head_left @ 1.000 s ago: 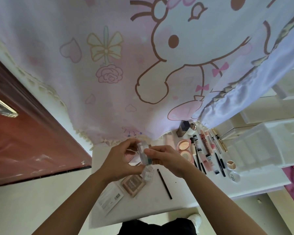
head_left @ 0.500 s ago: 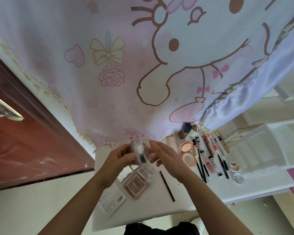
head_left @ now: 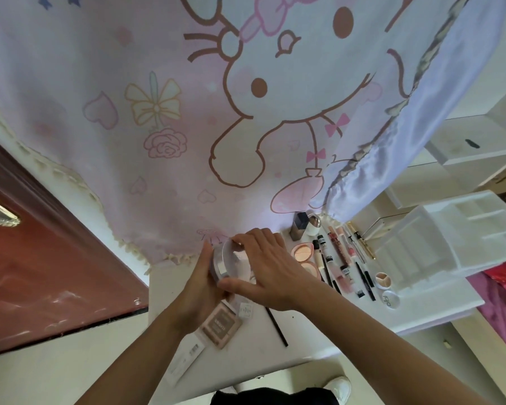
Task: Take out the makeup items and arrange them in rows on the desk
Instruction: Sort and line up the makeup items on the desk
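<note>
Lower edge of view: dark clothing (head_left: 263,396) and a white shoe (head_left: 338,387), below the front edge of the white desk (head_left: 310,343).

Near left of the desk: a flat barcoded packet (head_left: 187,358), with a square pink palette (head_left: 220,325) just beside it. A small clear labelled box (head_left: 245,310) sits at the palette's far corner. A black pencil (head_left: 276,325) lies alone to the right.

Over these, both hands grip a clear round jar (head_left: 231,258) with a silver rim, tilted on its side. The left hand (head_left: 200,285) cups it from the left, fingers curled behind and thumb raised. The right hand (head_left: 270,267) arches over it, fingertips on the far rim and thumb under the near edge. Its contents cannot be told.

The right hand and wrist hide part of the laid-out rows. One heart-shaped compact (head_left: 301,252) shows; a second compact below it is mostly covered. To the right are lip gloss tubes (head_left: 338,249), black liners (head_left: 365,277), a round three-part pot (head_left: 383,280) and a round white case (head_left: 391,299).

Farther back, a dark bottle (head_left: 299,229) stands at the hem of the cartoon curtain (head_left: 173,118), which overhangs the desk's far edge. A white organiser (head_left: 456,235) occupies the desk's far right. A red-brown door (head_left: 41,258) stands at left and white shelving (head_left: 479,147) at far right.
</note>
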